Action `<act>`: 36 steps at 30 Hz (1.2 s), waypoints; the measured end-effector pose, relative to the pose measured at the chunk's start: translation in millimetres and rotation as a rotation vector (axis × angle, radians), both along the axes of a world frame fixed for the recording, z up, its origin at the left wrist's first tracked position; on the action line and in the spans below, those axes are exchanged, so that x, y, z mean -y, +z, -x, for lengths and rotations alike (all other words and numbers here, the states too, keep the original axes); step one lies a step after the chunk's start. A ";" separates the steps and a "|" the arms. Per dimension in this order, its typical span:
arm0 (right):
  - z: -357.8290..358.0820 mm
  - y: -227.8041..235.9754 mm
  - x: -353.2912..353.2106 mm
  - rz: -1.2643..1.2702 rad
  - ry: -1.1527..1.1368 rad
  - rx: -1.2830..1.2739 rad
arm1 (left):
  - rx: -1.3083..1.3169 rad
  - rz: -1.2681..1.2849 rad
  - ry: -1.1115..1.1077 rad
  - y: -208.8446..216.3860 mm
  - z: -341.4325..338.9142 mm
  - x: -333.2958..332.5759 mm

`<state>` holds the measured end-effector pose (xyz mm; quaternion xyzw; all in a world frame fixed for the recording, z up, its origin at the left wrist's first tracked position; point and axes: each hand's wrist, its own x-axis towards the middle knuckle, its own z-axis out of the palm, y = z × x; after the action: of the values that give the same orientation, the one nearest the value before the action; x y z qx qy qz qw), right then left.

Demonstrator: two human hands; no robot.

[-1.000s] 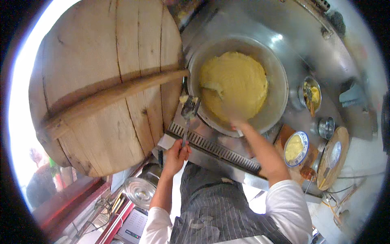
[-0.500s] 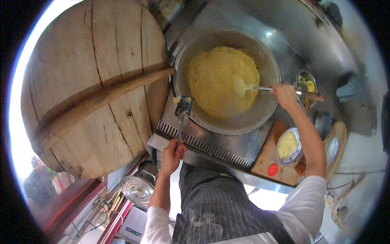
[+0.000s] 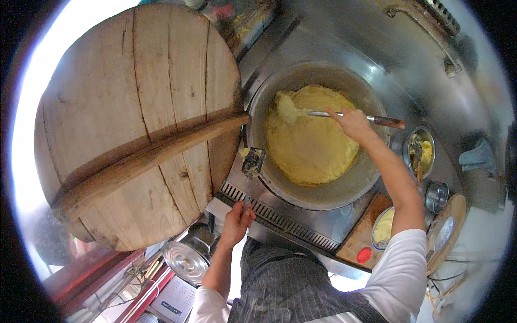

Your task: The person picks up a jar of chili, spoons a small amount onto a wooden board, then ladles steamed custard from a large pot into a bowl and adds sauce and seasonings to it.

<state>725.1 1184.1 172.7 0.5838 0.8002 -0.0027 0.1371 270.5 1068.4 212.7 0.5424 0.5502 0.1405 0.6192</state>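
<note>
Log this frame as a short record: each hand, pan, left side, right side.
Left hand: grips a dark-headed spatula beside the pan's near-left rim
Right hand: grips a wooden-handled spatula, its far end at the mixture's upper left
Pan: wide, round, metal; yellow mixture inside
Left side: round planked wooden lid with crossbar
Right side: cutting board bearing a red disc; patterned bowl partly hidden by forearm
</note>
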 end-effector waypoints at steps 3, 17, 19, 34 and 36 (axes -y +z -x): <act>-2.5 -8.1 -5.7 0.026 -0.005 0.000 | 0.017 -0.028 -0.035 -17.5 1.4 5.5; -53.8 -42.1 90.0 0.181 -0.553 0.184 | 0.098 -0.011 -0.089 -21.6 -10.5 0.3; -42.1 -32.2 118.6 0.240 -0.650 0.147 | 0.151 -0.043 -0.141 -18.8 -14.7 -5.5; 175.0 -32.0 193.3 0.647 -1.857 -1.374 | 0.459 0.135 -0.122 -22.5 -4.2 -21.1; 193.0 -17.9 184.0 0.578 -1.966 -1.673 | 0.461 0.081 -0.131 -31.8 -2.6 -22.0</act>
<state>532.1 1000.2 154.8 0.6891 -0.1406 -0.6269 -0.3351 273.1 1090.4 180.9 0.5052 0.3630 0.1980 0.7575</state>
